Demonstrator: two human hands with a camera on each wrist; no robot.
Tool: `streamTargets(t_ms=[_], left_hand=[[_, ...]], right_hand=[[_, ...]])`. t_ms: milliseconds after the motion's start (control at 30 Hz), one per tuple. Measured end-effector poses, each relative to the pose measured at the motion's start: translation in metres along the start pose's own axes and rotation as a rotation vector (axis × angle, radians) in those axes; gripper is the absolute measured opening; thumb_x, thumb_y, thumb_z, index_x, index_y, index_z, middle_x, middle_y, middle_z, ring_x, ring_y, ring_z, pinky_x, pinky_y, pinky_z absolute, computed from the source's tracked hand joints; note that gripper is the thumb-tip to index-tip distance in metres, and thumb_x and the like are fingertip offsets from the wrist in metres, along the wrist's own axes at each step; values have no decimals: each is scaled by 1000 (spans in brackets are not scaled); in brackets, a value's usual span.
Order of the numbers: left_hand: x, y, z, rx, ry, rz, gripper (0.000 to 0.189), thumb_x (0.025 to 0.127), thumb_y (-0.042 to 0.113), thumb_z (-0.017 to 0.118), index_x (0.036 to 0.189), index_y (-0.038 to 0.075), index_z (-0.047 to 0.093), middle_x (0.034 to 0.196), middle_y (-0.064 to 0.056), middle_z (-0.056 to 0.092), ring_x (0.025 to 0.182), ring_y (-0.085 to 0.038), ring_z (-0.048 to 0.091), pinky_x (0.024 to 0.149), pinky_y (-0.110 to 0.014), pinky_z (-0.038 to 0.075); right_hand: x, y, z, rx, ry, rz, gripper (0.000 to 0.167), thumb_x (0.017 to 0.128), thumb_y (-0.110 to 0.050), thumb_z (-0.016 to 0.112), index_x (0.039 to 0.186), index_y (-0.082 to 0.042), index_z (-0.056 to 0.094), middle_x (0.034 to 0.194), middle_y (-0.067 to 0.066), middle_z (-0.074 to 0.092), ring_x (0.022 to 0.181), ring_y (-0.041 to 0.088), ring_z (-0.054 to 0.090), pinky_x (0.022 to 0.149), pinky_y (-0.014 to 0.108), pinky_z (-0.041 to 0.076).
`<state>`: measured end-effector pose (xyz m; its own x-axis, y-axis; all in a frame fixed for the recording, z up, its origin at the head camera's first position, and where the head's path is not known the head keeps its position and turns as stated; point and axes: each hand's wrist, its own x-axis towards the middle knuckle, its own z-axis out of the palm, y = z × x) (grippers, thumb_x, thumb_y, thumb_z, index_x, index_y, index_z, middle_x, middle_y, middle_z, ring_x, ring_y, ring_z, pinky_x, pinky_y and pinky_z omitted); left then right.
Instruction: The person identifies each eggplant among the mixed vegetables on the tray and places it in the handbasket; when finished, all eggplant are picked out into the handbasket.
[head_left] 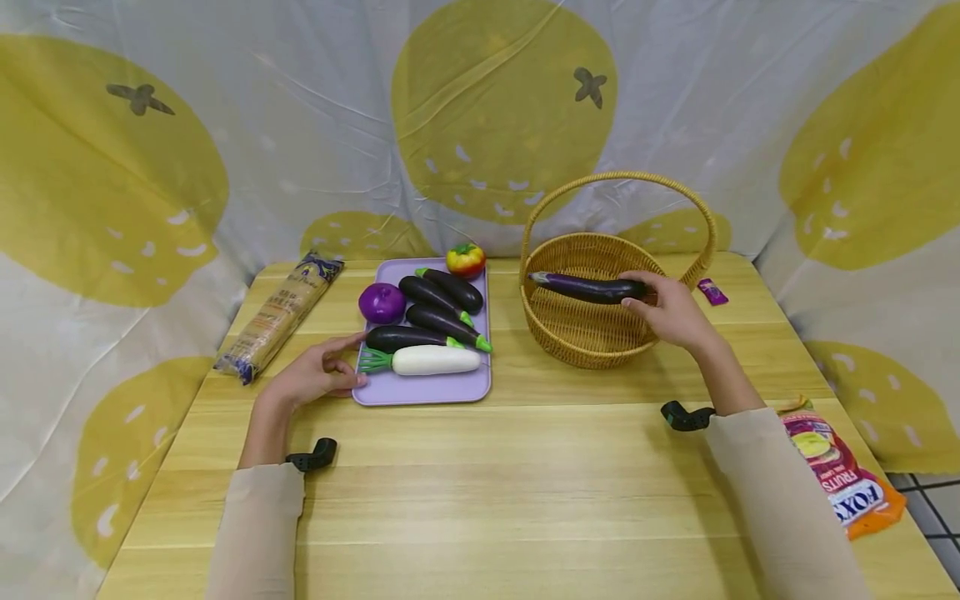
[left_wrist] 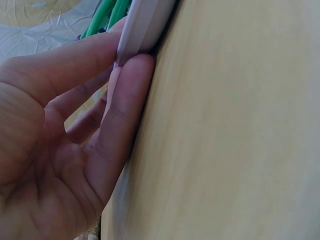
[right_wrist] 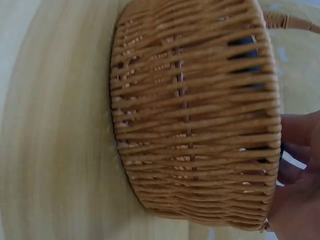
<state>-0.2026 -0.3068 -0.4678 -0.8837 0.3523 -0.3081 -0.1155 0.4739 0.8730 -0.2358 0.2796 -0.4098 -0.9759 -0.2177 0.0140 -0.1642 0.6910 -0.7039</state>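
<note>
My right hand (head_left: 667,308) holds a long dark purple eggplant (head_left: 588,288) by one end, lying level within the mouth of a round wicker basket (head_left: 581,358). From the right wrist view, the basket wall (right_wrist: 195,115) hides most of the eggplant, and part of the right hand (right_wrist: 300,170) shows past the rim. At the left side of a lilac tray (head_left: 427,390), my left hand (head_left: 318,371) pinches the edge between thumb and fingers; the tray rim (left_wrist: 145,30) shows between them close up. On the tray lie several eggplants (head_left: 438,321), a white radish (head_left: 435,360) and a purple onion (head_left: 382,303).
A red and yellow fruit (head_left: 466,261) sits at the tray's back right corner. A pack of noodles (head_left: 281,317) lies left of the tray. Right of the basket is a small purple packet (head_left: 712,292); a candy bag (head_left: 840,475) lies near the table's right edge. The basket's handle (head_left: 618,176) arches upward.
</note>
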Motion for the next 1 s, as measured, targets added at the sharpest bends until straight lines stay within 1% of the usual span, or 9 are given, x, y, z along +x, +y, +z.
streamTargets(t_ms=[167, 267, 333, 433, 500, 567, 767, 867, 1000], left_hand=[[-1, 1, 0, 3, 3, 3, 87, 91, 7, 78, 163, 22, 32, 107, -25, 64, 88, -14, 64, 74, -25, 55], [-1, 1, -1, 2, 2, 8, 87, 91, 7, 78, 163, 21, 32, 108, -25, 63, 88, -14, 64, 74, -24, 55], [-1, 1, -1, 1, 0, 11, 87, 91, 7, 78, 163, 21, 32, 108, -25, 63, 88, -14, 65, 74, -25, 55], [-1, 1, -1, 3, -4, 7, 87, 91, 8, 78, 164, 22, 32, 105, -23, 64, 88, -14, 65, 74, -25, 55], [-1, 0, -1, 3, -3, 0, 87, 91, 7, 78, 164, 22, 32, 103, -21, 65, 88, -15, 65, 74, -25, 56], [-2, 0, -2, 4, -1, -3, 87, 91, 7, 78, 164, 21, 31, 99, -20, 66, 87, -15, 64, 74, -25, 56], [-1, -1, 0, -29, -12, 4, 87, 91, 6, 77, 164, 20, 31, 98, -19, 66, 87, -15, 65, 76, -25, 57], [0, -1, 1, -46, -21, 2, 88, 91, 5, 77, 164, 20, 30, 100, -20, 66, 87, -15, 65, 78, -26, 58], [0, 0, 1, -53, -9, -9, 88, 90, 4, 77, 164, 20, 31, 100, -20, 66, 87, -14, 64, 77, -25, 58]], right_hand=[[13, 3, -2, -83, 42, 31, 44, 104, -19, 62, 145, -5, 56, 117, 23, 65, 83, 27, 56, 69, 34, 42], [22, 1, 0, -95, 58, 67, 45, 103, -17, 61, 146, -4, 55, 114, 24, 64, 81, 28, 54, 70, 37, 42], [28, 1, 1, -84, 56, 90, 45, 103, -15, 61, 147, -3, 53, 122, 26, 63, 88, 31, 56, 75, 41, 44], [36, 3, 2, -86, 48, 114, 45, 103, -11, 59, 147, -1, 52, 136, 29, 58, 108, 39, 58, 90, 49, 48], [42, 5, 4, -92, 38, 125, 45, 102, -9, 59, 146, 1, 52, 143, 31, 53, 123, 44, 54, 100, 56, 46], [48, 7, 6, -111, 31, 130, 45, 101, -7, 59, 144, 2, 52, 144, 31, 52, 133, 48, 49, 108, 60, 41], [61, 13, 17, -177, 11, 131, 44, 99, -9, 61, 140, 4, 54, 142, 31, 53, 136, 51, 45, 113, 61, 36], [63, 15, 21, -188, 12, 142, 45, 100, -12, 61, 142, 3, 53, 144, 31, 51, 136, 51, 44, 113, 61, 35], [63, 13, 22, -192, 31, 140, 48, 100, -17, 63, 143, 2, 53, 146, 31, 51, 138, 51, 43, 114, 62, 34]])
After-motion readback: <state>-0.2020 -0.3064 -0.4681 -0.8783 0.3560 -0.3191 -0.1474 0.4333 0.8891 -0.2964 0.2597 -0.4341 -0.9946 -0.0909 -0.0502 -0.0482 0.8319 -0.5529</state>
